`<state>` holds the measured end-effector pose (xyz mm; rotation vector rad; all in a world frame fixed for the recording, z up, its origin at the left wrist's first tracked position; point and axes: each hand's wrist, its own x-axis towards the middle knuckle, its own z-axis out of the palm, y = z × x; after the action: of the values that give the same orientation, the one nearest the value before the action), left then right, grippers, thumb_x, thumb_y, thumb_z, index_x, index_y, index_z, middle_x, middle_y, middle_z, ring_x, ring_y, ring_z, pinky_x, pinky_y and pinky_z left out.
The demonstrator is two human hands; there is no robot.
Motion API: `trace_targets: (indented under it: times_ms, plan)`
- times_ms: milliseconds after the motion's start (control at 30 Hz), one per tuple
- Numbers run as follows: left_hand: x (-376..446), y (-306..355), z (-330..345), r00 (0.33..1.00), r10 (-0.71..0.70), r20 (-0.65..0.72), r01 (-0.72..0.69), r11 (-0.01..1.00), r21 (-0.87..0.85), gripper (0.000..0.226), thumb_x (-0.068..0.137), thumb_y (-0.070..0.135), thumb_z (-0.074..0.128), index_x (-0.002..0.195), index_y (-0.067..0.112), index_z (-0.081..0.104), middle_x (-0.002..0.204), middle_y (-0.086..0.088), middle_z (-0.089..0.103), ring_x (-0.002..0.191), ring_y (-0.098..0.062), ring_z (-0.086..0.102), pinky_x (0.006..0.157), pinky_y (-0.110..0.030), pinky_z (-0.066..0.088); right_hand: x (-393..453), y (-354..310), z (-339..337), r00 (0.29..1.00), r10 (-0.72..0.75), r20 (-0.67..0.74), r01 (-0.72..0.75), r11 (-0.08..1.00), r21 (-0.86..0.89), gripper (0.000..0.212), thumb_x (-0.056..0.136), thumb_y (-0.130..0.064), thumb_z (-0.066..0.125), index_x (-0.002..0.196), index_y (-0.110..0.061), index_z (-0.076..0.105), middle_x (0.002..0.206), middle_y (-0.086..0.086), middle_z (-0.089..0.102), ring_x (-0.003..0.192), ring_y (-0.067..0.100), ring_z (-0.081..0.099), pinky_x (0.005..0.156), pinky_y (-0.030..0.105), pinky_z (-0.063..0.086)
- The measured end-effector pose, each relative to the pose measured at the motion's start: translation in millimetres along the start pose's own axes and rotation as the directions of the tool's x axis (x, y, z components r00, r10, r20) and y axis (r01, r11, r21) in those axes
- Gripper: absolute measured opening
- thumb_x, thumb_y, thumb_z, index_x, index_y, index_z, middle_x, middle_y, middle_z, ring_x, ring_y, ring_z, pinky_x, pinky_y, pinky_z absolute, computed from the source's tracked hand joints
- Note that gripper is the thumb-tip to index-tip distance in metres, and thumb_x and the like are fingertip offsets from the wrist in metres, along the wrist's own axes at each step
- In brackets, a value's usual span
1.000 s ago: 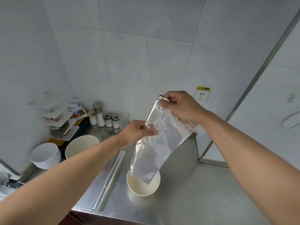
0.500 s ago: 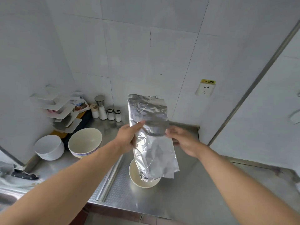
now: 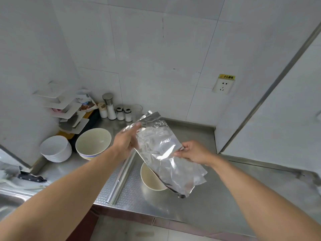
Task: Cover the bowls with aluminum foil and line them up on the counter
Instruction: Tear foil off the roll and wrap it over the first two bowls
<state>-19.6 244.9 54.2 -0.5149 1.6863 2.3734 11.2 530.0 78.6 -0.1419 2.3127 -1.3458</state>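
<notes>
A crinkled sheet of aluminum foil (image 3: 163, 152) hangs tilted above a cream bowl (image 3: 149, 178) on the steel counter (image 3: 217, 197). My left hand (image 3: 125, 141) pinches the sheet's upper left edge. My right hand (image 3: 194, 152) pinches its right edge. The foil hides the right part of the bowl. A foil roll (image 3: 121, 178) lies on the counter just left of the bowl. Further left stand a stack of cream bowls (image 3: 93, 143) and a stack of white bowls (image 3: 55, 148).
Seasoning shakers (image 3: 114, 110) and a clear cup (image 3: 137, 110) line the back wall. A tilted rack of white trays (image 3: 64, 110) fills the left corner. A knife (image 3: 31, 178) lies by the sink (image 3: 10, 200) at the left. A wall socket (image 3: 223, 86) sits at the right.
The foil has tipped from upright to a slant down to the right. My right hand moved right and lower along its edge; my left hand stayed on the upper left.
</notes>
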Motion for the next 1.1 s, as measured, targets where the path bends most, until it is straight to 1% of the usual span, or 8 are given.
trace_targets:
  times_ms: [167,300,467,567,667,767,967,1100]
  plan:
    - [0,9,-13,0.999,0.038,-0.008,-0.038,0.998,0.045,0.050,0.064,0.022,0.092,0.106,0.001,0.073,0.065,-0.008,0.061,0.054,-0.023,0.050,0.061,-0.036,0.050,2,11,-8,0.999,0.032,-0.031,-0.035,0.996,-0.088,0.013,0.088,-0.036,0.079,0.076,-0.030,0.079,0.092,0.005,0.079,0.066,0.008,0.058,0.065,0.025,0.043]
    - [2,8,-13,0.999,0.039,0.011,-0.039,0.995,0.095,0.034,0.072,0.022,0.088,0.099,0.005,0.076,0.062,-0.010,0.056,0.052,-0.024,0.050,0.071,-0.042,0.054,-1,10,-13,0.999,0.019,-0.040,-0.024,0.991,-0.129,0.045,0.092,-0.047,0.071,0.056,-0.022,0.061,0.054,-0.011,0.058,0.049,0.003,0.039,0.054,0.021,0.031]
    - [5,8,-14,0.999,0.014,0.031,-0.017,0.995,0.102,0.028,0.075,0.023,0.086,0.098,0.009,0.079,0.072,-0.008,0.062,0.054,-0.021,0.050,0.069,-0.039,0.055,-2,11,-22,0.994,0.092,-0.050,-0.099,0.983,-0.156,0.066,0.076,-0.080,0.064,0.073,-0.013,0.063,0.065,-0.014,0.055,0.064,0.015,0.042,0.064,0.030,0.032]
    - [6,12,-15,1.000,0.011,-0.017,-0.010,0.997,0.073,0.009,0.087,0.014,0.079,0.096,0.011,0.078,0.076,-0.002,0.069,0.050,-0.015,0.052,0.058,-0.034,0.054,-9,10,-29,0.989,0.123,0.082,-0.118,0.991,-0.059,0.040,0.081,-0.050,0.082,0.101,-0.016,0.075,0.091,-0.011,0.077,0.084,0.009,0.072,0.077,0.025,0.054]
    - [8,14,-21,0.998,-0.009,-0.058,0.010,1.000,0.025,0.008,0.091,0.012,0.075,0.098,0.011,0.076,0.078,0.001,0.072,0.053,-0.012,0.056,0.054,-0.028,0.054,-11,21,-41,0.981,0.154,0.119,-0.150,0.988,-0.044,0.037,0.077,-0.023,0.088,0.109,-0.013,0.073,0.105,0.002,0.078,0.104,0.022,0.073,0.088,0.029,0.058]
    - [11,14,-31,0.998,-0.020,-0.064,0.020,1.000,0.010,0.010,0.093,0.012,0.072,0.102,0.012,0.075,0.082,-0.001,0.070,0.051,-0.015,0.053,0.055,-0.029,0.054,-9,27,-50,0.986,0.167,-0.018,-0.166,0.985,0.035,0.036,0.075,-0.027,0.089,0.107,-0.019,0.074,0.101,-0.007,0.078,0.101,0.012,0.072,0.077,0.016,0.050]
    - [9,9,-37,0.987,-0.125,0.097,0.089,0.945,0.315,0.018,0.091,0.032,0.074,0.096,0.015,0.077,0.083,-0.004,0.072,0.083,-0.021,0.065,0.079,-0.037,0.054,-1,37,-57,0.960,0.150,-0.236,-0.141,0.988,0.056,0.047,0.060,-0.044,0.096,0.096,-0.020,0.079,0.103,-0.008,0.077,0.110,0.008,0.065,0.104,0.030,0.043]
    - [7,1,-34,0.993,-0.091,0.073,0.060,0.933,0.356,0.031,0.086,0.025,0.080,0.104,0.000,0.074,0.090,-0.017,0.077,0.062,-0.014,0.061,0.075,-0.032,0.054,-5,26,-62,0.943,0.189,-0.273,-0.128,0.966,0.224,0.062,0.058,-0.045,0.097,0.107,-0.017,0.070,0.100,-0.005,0.076,0.103,0.011,0.069,0.102,0.034,0.048]
